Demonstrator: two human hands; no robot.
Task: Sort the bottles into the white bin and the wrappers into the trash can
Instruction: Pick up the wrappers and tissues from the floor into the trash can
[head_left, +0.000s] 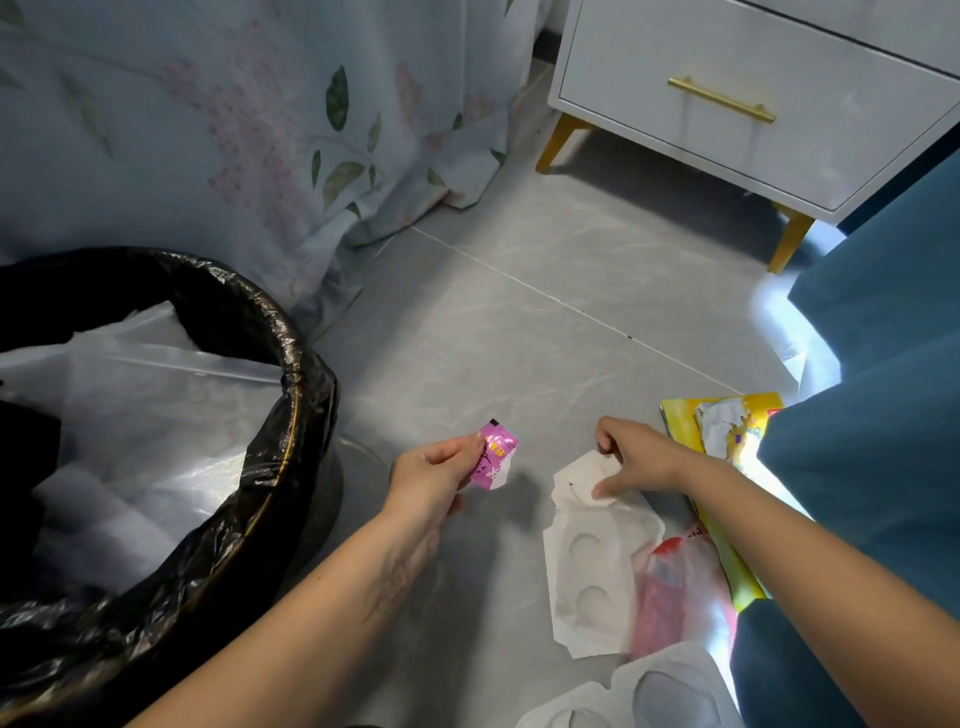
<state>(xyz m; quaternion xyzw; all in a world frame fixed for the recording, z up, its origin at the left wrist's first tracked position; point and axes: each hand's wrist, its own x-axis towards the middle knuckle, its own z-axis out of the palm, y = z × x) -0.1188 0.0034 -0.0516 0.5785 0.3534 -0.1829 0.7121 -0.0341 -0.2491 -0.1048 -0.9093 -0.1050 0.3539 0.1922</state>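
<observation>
The left hand (434, 475) pinches a small crumpled pink foil wrapper (493, 457) between thumb and curled fingers, holding it above the grey tiled floor (519, 338), just beside the right rim of the round trash can lined with a glossy black plastic bag (291, 415). The right hand (636, 460) reaches down to a flat white paper wrapper with round moulded hollows (592, 566) lying on the floor, its thumb and fingers closing on the wrapper's far, crumpled end. Beside that wrapper, toward the person's teal clothing, lie a pink and red translucent plastic packet (670, 597) and a torn yellow printed pouch (727, 421); no bottle and no white bin are in view. The step in hand seems to be dropping the pink wrapper into the can while the other hand gathers the next piece. To do it well, the left hand should travel fully over the can's opening, past the folded bag rim, before the fingers part, since so light a scrap could drift and land on the floor. The right hand would do better to bunch the white wrapper into its palm than to lift it by one corner, as the limp sheet may drag the packet along with it.
</observation>
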